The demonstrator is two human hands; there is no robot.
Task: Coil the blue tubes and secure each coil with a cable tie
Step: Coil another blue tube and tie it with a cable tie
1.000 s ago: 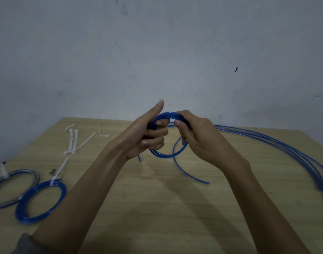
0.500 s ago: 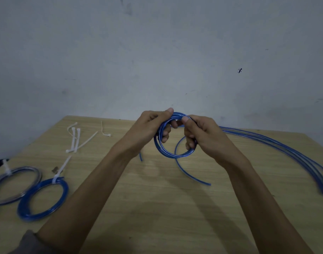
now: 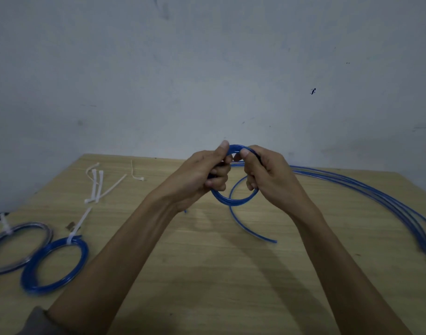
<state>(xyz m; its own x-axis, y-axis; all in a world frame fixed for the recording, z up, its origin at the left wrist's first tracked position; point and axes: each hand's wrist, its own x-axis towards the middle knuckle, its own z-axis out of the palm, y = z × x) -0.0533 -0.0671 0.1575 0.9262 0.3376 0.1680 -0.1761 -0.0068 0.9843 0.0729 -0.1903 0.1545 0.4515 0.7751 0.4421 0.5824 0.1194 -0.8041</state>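
Above the middle of the wooden table (image 3: 207, 274) I hold a small coil of blue tube (image 3: 227, 200). My left hand (image 3: 202, 176) grips its left side, thumb on the top of the loop. My right hand (image 3: 267, 176) grips its right side, thumb also on top. A loose tail (image 3: 248, 228) of the same tube hangs from the coil and ends on the table. Several uncoiled blue tubes (image 3: 376, 197) lie in a long arc to the right. A finished blue coil (image 3: 55, 264) with a white tie lies at the left. Loose white cable ties (image 3: 98, 184) lie at the back left.
A grey coil (image 3: 18, 247) with a white tie lies at the far left edge, overlapping the finished blue coil. One more cable tie (image 3: 134, 172) lies apart near the back. A bare wall (image 3: 207, 68) rises behind the table.
My left thumb came down onto the top of the coil. Both hands have closed in on the loop and the coil has turned slightly between them.
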